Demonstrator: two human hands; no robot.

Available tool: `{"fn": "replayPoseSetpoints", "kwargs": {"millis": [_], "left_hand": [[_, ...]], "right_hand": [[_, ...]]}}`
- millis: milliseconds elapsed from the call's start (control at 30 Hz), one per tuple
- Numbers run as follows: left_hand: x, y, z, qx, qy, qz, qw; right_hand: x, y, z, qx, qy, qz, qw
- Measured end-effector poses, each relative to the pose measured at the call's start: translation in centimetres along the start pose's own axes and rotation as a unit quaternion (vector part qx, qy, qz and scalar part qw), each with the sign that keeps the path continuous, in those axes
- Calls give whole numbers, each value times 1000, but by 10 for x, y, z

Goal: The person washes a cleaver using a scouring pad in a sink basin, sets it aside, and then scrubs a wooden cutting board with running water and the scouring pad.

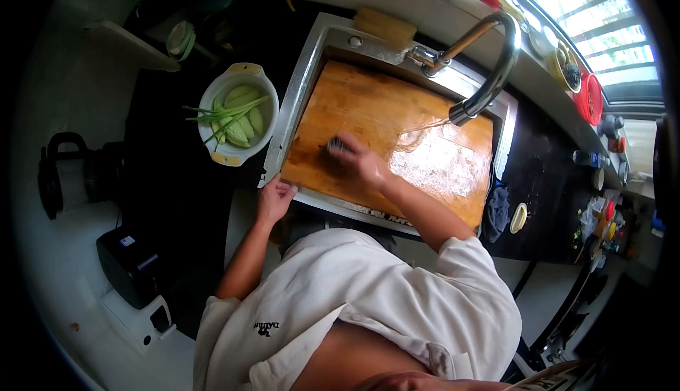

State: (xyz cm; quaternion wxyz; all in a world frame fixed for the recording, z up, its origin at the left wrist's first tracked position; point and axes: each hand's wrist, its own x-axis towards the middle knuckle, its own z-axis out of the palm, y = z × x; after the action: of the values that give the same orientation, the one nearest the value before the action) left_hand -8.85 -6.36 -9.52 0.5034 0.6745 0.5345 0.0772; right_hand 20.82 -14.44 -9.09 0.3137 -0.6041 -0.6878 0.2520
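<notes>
A large wooden cutting board (354, 100) lies across the sink (306, 58), its right part wet and shiny. My right hand (361, 164) is closed around a dark scrubbing pad (336, 146), pressed to the left part of the board. The pad is mostly covered by my fingers. At the board's near left corner, my left hand (275, 198) is closed with thumb and fingers on the edge. Above the board's right side hangs the curved metal faucet (504, 58), and a thin stream of water seems to run from its head onto the wood.
Left of the sink stands a white bowl (205, 108) with sliced green vegetable and scallions. A dark cloth (497, 210) and a small yellowish oval dish (519, 218) lie on the black counter at the right. A red basket (588, 99) sits on the window ledge.
</notes>
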Motion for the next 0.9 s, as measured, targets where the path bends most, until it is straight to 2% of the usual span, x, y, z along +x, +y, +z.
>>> {"fn": "replayPoseSetpoints", "kwargs": {"millis": [100,200,267,300,333,367,400,433,467,533,567,633,667,733,833,900], "left_hand": [[4,3,-1,4,-3,1,1000],[4,6,-2,11,-10,-3,1000],[-1,9,-3,20,-18,-11,1000],[-1,12,-4,18,-17,-8,1000],[-4,15,-6,17,-18,-7,1000],[-9,15,-8,17,-21,-7,1000],[-12,15,-12,15,-22,-9,1000],[-14,13,-16,11,-22,-10,1000],[-14,13,-20,7,-22,-9,1000],[-16,6,-25,-17,-24,-28,999],[-16,2,-26,-21,-20,-28,999],[-18,-2,-24,-21,-21,-32,999],[-18,-1,-23,-19,-27,-32,999],[-20,1,-23,-15,-36,-34,999],[-20,1,-21,-13,-34,-21,999],[-18,3,-24,-6,-39,-16,999]], "right_hand": [[-21,-23,-9,-54,-67,-68,994],[11,25,2,-64,-42,-83,994],[47,51,10,-102,-51,3,993],[65,90,28,-173,-9,-15,985],[90,86,17,73,23,212,974],[103,123,23,-120,13,145,982],[125,94,-23,-73,-118,279,950],[124,137,6,-169,87,188,963],[127,139,8,-126,153,235,952],[127,111,11,-74,250,200,944],[129,102,22,54,212,207,954],[127,58,27,-75,37,158,984],[132,52,38,-164,23,78,983],[139,56,39,-83,77,153,982],[155,118,20,-2,47,319,947],[136,152,0,-88,190,303,930]]}}
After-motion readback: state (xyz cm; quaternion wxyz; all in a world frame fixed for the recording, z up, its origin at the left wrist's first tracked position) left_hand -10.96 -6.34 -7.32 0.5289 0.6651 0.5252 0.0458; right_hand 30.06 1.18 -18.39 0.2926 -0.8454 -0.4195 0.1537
